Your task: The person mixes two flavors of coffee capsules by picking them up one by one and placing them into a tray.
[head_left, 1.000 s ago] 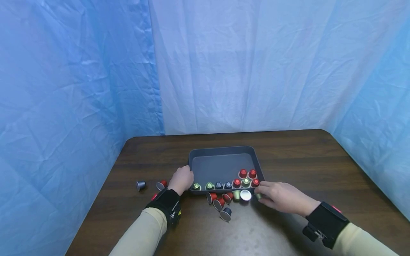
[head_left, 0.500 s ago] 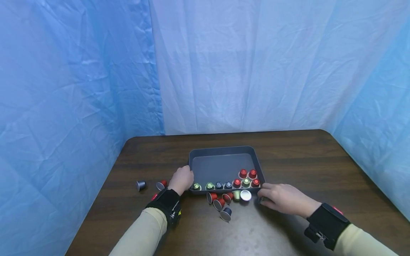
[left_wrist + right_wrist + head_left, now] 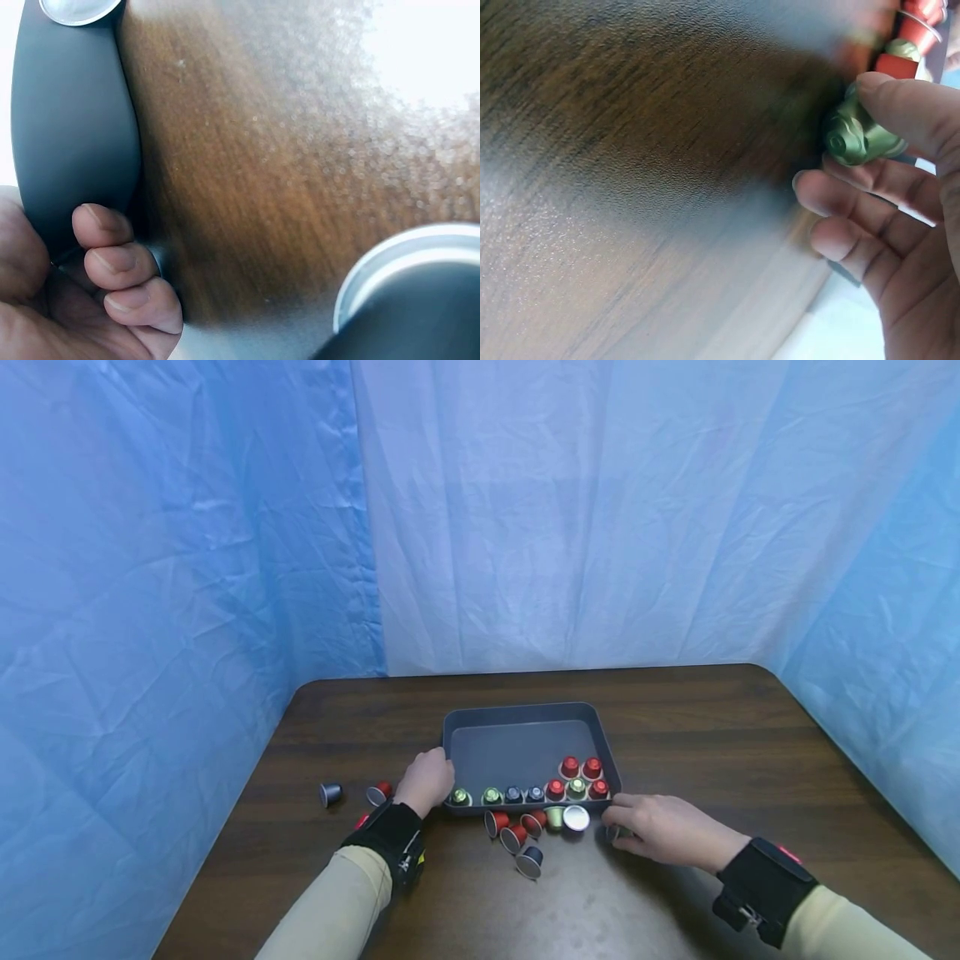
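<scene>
A dark grey baking tray [image 3: 517, 752] lies on the table, and my left hand [image 3: 426, 779] grips its left side. Curled fingers [image 3: 127, 296] at the tray wall show in the left wrist view. Just off the tray's front right corner, my right hand [image 3: 663, 827] pinches a green coffee capsule [image 3: 862, 139] between thumb and fingers; the head view mostly hides this capsule. Along the tray's front edge stands a row of green, dark blue and red capsules, rims down. Two red capsules [image 3: 570, 767] stand behind the row's right end.
In front of the tray lie loose capsules: several red ones [image 3: 513, 837], a dark blue one [image 3: 529, 862], a green one [image 3: 554, 817] and one showing its white lid [image 3: 575, 818]. A grey capsule [image 3: 330, 794] and a red capsule [image 3: 379, 792] lie to the left.
My right hand has shifted slightly right and towards me, off the tray's corner. The capsule in it has turned, its green side no longer showing in the head view. The left hand stays put.
</scene>
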Tool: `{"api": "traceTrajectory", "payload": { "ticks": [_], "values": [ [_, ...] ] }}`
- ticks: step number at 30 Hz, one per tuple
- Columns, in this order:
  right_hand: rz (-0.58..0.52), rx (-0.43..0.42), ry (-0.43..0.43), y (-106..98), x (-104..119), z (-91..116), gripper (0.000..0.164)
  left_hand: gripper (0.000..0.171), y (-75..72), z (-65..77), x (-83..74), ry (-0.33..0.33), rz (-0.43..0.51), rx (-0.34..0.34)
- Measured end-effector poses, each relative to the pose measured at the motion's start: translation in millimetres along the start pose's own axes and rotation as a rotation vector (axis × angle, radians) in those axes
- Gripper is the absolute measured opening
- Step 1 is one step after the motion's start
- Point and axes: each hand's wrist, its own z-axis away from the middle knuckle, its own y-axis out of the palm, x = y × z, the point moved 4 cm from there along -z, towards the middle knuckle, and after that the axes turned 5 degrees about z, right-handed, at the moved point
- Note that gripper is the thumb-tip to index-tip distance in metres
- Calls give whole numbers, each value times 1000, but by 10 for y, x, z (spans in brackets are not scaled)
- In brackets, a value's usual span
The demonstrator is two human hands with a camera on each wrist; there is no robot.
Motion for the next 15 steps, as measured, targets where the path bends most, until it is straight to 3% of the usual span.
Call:
{"api": "traceTrajectory", "payload": {
  "ticks": [15],
  "values": [
    [-81, 16, -38, -72, 34, 9, 33, 36, 13, 1, 25, -29, 35, 21]
  ]
}}
